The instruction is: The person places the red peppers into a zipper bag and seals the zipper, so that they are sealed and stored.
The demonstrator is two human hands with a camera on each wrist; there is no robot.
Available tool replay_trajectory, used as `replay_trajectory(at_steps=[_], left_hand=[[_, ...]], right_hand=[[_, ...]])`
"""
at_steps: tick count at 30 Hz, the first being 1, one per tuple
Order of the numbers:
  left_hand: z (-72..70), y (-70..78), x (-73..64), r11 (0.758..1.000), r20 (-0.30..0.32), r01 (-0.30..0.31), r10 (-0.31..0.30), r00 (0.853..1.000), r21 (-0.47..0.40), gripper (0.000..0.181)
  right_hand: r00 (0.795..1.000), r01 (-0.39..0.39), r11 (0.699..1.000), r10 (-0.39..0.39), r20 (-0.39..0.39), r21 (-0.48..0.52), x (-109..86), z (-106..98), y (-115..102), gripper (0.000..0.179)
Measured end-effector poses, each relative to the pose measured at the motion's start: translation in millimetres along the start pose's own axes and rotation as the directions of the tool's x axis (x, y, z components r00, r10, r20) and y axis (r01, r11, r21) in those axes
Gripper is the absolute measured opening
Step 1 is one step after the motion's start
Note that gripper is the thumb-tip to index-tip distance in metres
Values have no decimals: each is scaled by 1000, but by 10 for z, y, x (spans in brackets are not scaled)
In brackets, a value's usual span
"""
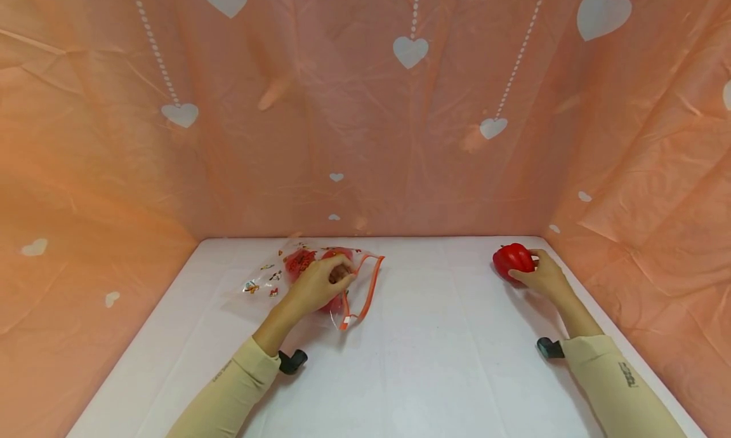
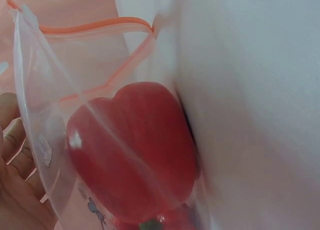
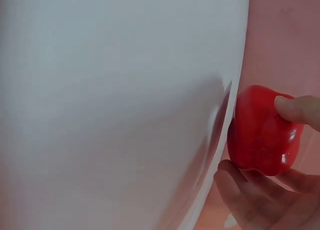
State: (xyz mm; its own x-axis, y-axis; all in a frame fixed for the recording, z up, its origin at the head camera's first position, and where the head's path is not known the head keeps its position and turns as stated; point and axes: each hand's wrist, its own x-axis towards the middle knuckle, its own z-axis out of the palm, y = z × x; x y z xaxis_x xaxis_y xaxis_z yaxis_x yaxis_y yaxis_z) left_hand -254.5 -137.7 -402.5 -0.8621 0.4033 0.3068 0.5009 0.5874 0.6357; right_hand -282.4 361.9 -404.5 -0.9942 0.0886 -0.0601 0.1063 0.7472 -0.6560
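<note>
"Starting on the right, what is held?"

"A red bell pepper is gripped by the right hand, near the far right corner of the white table. In the right wrist view the thumb is set against one side and the curved fingers are placed at the opposite side. Whether the tabletop is touched by the pepper cannot be told."

"And on the left?"

"A clear plastic bag, printed with small coloured figures, is spread over the far left part of the table. Its orange rim is turned toward the right and is parted into a loop. That rim is pinched by the left hand, whose thumb and forefinger are brought together there. In the left wrist view the other fingers are seen beside the film, loosely bent."

"What is contained in the bag?"

"Red peppers are contained in it. One is shown large behind the film in the left wrist view, and a second, marked by a green stem, is partly shown below it. The exact count is hidden by the hand and the print."

"How is the rest laid out?"

"Both forearms are covered by cream sleeves, and a black device is seen by each wrist. The table is surrounded by an orange curtain patterned with white hearts."
</note>
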Motion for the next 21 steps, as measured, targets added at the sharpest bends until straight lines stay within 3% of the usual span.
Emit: replay_trajectory(at_steps=[21], left_hand=[[-7, -2, 9, 1000, -5, -2, 2, 1000, 6, 11]], right_hand=[[992, 108, 993, -111, 53, 47, -4, 376, -464, 86]])
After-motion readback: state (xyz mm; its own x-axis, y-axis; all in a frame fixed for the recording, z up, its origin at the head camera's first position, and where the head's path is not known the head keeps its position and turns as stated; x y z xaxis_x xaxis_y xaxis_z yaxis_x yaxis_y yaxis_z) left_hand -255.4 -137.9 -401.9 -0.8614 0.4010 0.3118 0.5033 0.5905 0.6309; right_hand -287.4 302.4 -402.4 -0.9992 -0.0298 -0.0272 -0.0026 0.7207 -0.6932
